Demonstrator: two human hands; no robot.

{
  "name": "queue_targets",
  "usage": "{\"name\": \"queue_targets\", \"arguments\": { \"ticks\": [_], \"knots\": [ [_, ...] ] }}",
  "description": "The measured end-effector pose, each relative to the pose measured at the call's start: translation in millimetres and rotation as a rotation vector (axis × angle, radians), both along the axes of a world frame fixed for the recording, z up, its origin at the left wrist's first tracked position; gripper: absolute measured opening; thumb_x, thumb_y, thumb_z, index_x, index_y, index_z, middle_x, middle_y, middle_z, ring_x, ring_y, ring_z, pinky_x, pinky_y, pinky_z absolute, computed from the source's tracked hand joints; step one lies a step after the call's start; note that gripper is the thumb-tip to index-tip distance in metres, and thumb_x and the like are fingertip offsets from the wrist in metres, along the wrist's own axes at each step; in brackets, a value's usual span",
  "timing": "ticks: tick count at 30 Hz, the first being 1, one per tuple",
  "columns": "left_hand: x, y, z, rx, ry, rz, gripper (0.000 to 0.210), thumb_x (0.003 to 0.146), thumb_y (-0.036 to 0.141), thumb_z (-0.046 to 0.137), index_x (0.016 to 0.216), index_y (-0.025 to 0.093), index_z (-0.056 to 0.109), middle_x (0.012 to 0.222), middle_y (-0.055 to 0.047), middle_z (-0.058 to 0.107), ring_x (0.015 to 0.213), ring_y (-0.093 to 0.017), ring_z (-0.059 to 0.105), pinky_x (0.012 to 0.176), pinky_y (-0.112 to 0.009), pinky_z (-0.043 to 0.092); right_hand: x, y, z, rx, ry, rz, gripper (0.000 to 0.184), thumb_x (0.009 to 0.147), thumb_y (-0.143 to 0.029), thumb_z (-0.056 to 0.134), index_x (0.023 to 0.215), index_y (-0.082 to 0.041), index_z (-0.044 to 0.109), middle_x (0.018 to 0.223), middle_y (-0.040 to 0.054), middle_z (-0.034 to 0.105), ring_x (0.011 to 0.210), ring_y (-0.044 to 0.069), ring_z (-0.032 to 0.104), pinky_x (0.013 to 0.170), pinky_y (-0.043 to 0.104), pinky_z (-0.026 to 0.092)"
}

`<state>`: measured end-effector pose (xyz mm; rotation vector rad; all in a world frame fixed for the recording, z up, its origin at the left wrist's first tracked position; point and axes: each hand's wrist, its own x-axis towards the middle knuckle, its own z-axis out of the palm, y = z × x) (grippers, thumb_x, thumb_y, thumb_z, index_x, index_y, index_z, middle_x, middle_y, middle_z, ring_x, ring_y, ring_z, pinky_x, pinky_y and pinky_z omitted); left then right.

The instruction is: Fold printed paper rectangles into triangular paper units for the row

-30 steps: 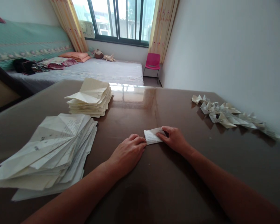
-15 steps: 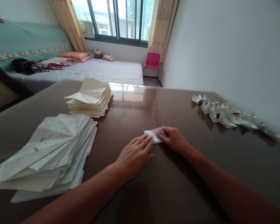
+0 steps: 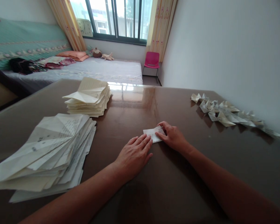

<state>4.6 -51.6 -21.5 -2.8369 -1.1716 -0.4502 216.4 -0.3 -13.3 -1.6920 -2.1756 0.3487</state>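
Observation:
A small folded sheet of paper [image 3: 156, 137] with printed text lies on the brown table in front of me. My left hand [image 3: 134, 154] rests flat, its fingers stretched out and their tips on the paper's left edge. The paper's right side is pinched by my right hand [image 3: 171, 135], the thumb on top and the index finger at the far edge. Part of the paper is hidden under the fingers.
On the left stand a large stack of creased printed sheets [image 3: 53, 149] and a yellowish paper stack [image 3: 87, 99] behind it. Several folded paper boats [image 3: 220, 113] line the table's right side. Beyond the table [image 3: 128, 115] are a bed [image 3: 112, 70] and a pink chair [image 3: 151, 60].
My right index finger has lifted slightly and shifted toward the paper's far edge. The left hand stays on the paper, and the view has shifted a little.

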Motion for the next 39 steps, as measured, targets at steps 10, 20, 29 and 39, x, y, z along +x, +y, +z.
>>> {"name": "queue_targets", "arguments": {
  "ticks": [10, 20, 29, 39],
  "knots": [
    [5, -5, 1.7, 0.039, 0.068, 0.038, 0.039, 0.093, 0.032, 0.044, 0.128, 0.017, 0.051, 0.138, -0.008, 0.051, 0.129, -0.023, 0.045, 0.1, -0.039, 0.04, 1, 2, -8.3, 0.078, -0.014, -0.003, 0.037, 0.085, -0.037, 0.056, 0.117, -0.018, 0.053, 0.075, 0.0006, 0.064, 0.064, 0.016, 0.059, 0.062, 0.026, 0.041],
    [3, -3, 2.3, 0.062, 0.053, 0.01, 0.034, 0.092, 0.03, 0.045, 0.123, 0.018, 0.056, 0.132, -0.007, 0.057, 0.126, -0.022, 0.048, 0.102, -0.038, 0.039, -19, -46, 18.9, 0.164, -0.263, 0.558, 0.057, 0.096, -0.041, 0.035, 0.145, -0.011, 0.032, 0.145, 0.0159, 0.041, 0.136, 0.023, 0.032, 0.11, 0.039, 0.028],
    [0, -3, 3.9, 0.132, 0.108, 0.039, 0.036, 0.093, 0.025, 0.041, 0.124, 0.018, 0.056, 0.134, -0.005, 0.055, 0.124, -0.021, 0.05, 0.096, -0.037, 0.042, 1, -54, 14.4, -0.073, -0.323, 0.482, 0.109, 0.075, -0.082, 0.028, 0.148, -0.002, 0.018, 0.153, 0.0217, 0.016, 0.143, 0.029, 0.012, 0.116, 0.042, 0.013],
    [0, -10, 7.9, 0.16, 0.124, 0.046, 0.031, 0.092, 0.021, 0.044, 0.117, 0.016, 0.061, 0.124, -0.007, 0.062, 0.115, -0.022, 0.055, 0.092, -0.036, 0.043, 10, -51, 13.4, 0.027, -0.427, 0.354, 0.095, 0.081, -0.077, 0.031, 0.143, -0.005, 0.034, 0.149, 0.022, 0.027, 0.138, 0.035, 0.026, 0.108, 0.052, 0.026]
  ]
}}
